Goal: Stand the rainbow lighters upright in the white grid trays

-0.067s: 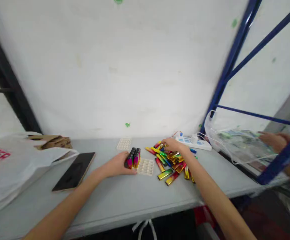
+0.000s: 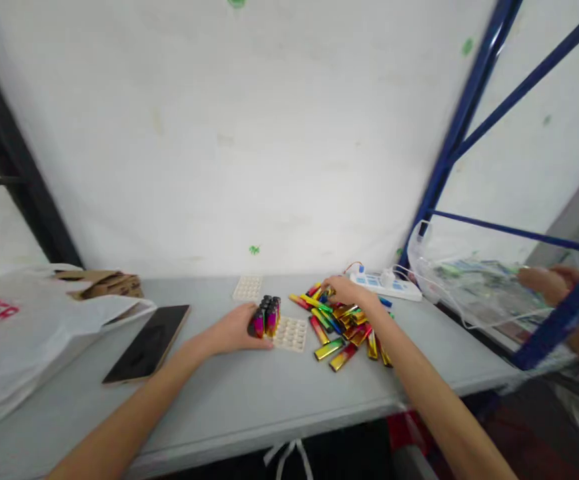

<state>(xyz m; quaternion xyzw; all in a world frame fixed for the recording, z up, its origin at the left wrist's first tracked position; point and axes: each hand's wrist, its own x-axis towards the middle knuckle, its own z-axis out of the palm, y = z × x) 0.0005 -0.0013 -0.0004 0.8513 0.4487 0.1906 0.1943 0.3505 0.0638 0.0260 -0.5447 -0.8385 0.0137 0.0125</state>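
My left hand (image 2: pixel 236 328) is wrapped round the left side of several upright lighters (image 2: pixel 272 317) with black tops and pink-purple bodies. They stand on the left part of a cream tray (image 2: pixel 292 334) with rows of round hollows. To the right lies a loose pile of shiny, colourful lighters or sleeves (image 2: pixel 352 327) in gold, red, green and blue. At the pile's back edge, my right hand (image 2: pixel 343 289) reaches in with bent fingers; its fingertips touch the pieces, and what they hold is too small to make out. A second cream tray (image 2: pixel 248 288) lies behind.
On the left are a dark phone (image 2: pixel 146 343), a white plastic bag (image 2: pixel 34 333) and brown cardboard (image 2: pixel 112 285). A white power strip (image 2: pixel 388 286) lies behind the pile. Past the blue frame (image 2: pixel 449 157), another person's hands (image 2: pixel 546 283) are near clear plastic bags (image 2: pixel 474 280).
The other person's hands at the right have shifted slightly. My own hands look unchanged.
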